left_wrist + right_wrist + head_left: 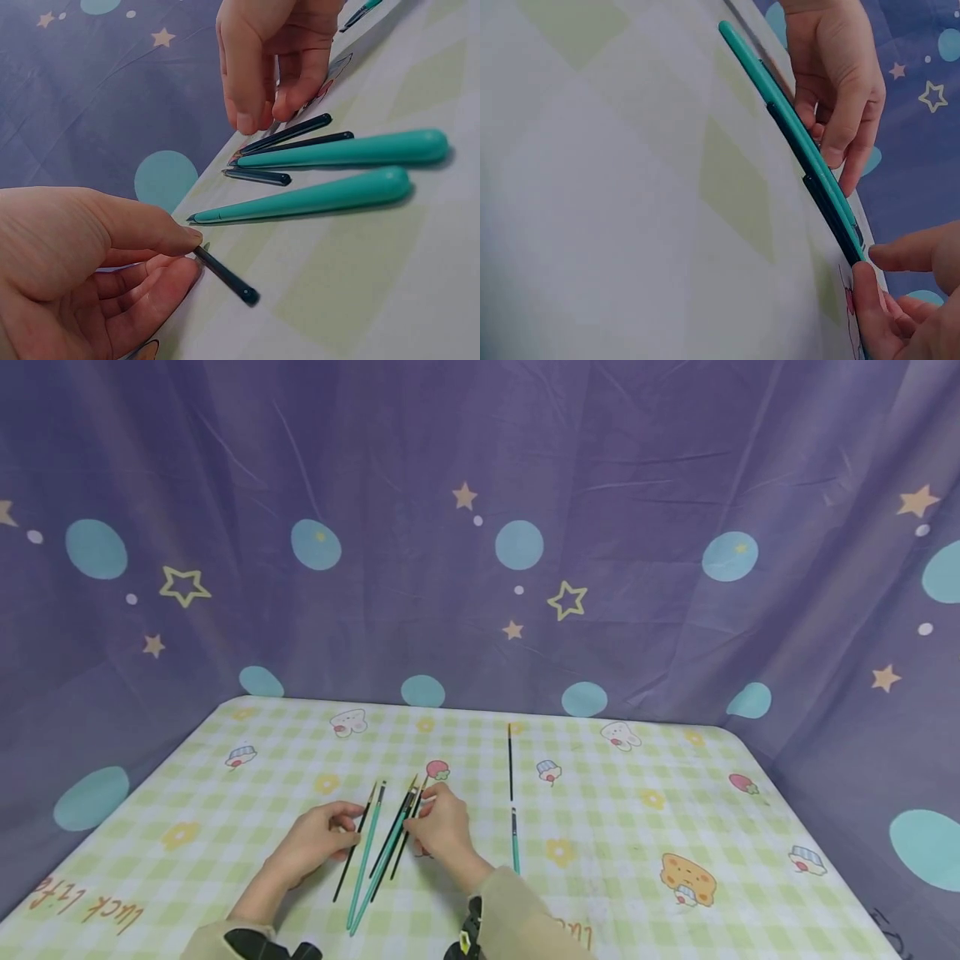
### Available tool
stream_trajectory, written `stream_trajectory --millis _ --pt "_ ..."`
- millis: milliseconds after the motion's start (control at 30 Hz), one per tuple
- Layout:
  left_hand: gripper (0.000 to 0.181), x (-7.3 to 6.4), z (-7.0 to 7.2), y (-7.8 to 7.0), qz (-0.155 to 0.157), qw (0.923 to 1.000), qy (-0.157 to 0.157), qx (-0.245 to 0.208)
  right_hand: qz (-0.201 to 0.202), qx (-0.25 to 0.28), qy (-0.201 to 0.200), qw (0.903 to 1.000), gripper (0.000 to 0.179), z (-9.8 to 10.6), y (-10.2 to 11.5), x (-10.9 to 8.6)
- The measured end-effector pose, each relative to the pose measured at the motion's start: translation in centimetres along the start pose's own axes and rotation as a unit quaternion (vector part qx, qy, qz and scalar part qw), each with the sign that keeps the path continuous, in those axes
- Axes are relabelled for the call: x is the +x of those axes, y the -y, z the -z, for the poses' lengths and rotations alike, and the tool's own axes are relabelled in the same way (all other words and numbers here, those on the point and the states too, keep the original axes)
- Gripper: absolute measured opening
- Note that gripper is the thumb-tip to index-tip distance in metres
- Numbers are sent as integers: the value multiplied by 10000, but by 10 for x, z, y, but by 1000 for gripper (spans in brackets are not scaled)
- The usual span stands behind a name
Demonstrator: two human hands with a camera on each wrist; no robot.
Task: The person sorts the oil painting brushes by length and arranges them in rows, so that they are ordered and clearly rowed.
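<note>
My left hand (315, 843) pinches a thin black paintbrush (229, 277) between thumb and finger, with the handle slanting down toward the cloth. Just right of it a turquoise paintbrush (363, 864) lies by itself. Further right is a close group of several paintbrushes, black ones and a turquoise one (345, 150), all pointing roughly away from me. Over the bristle end of this group is my right hand (445, 831). In the right wrist view its thumb and forefinger (868, 289) are slightly apart at the brushes; the forefinger seems to touch one.
To the right, another black paintbrush (511, 768) and a turquoise one (515, 843) lie end to end in a line. A green checked cloth (615, 827) with printed pictures covers the table. Behind the table's far edge hangs a purple curtain (630, 635).
</note>
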State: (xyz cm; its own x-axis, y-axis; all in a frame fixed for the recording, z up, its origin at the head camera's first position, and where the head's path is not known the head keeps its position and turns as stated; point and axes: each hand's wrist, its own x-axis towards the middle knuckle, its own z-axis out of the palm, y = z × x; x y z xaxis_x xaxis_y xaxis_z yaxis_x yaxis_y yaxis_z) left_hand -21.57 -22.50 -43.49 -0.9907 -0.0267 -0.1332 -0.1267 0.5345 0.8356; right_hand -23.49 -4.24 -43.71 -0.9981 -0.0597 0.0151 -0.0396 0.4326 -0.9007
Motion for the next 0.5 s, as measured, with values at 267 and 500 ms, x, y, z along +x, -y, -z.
stream_trajectory --millis 267,500 --pt "39 -1 1 0 -4 10000 20 19 24 -607 -141 9981 37 -3 4 0" --pt "39 0 1 2 -55 10000 22 23 141 -1109 -70 9937 41 1 6 -2"
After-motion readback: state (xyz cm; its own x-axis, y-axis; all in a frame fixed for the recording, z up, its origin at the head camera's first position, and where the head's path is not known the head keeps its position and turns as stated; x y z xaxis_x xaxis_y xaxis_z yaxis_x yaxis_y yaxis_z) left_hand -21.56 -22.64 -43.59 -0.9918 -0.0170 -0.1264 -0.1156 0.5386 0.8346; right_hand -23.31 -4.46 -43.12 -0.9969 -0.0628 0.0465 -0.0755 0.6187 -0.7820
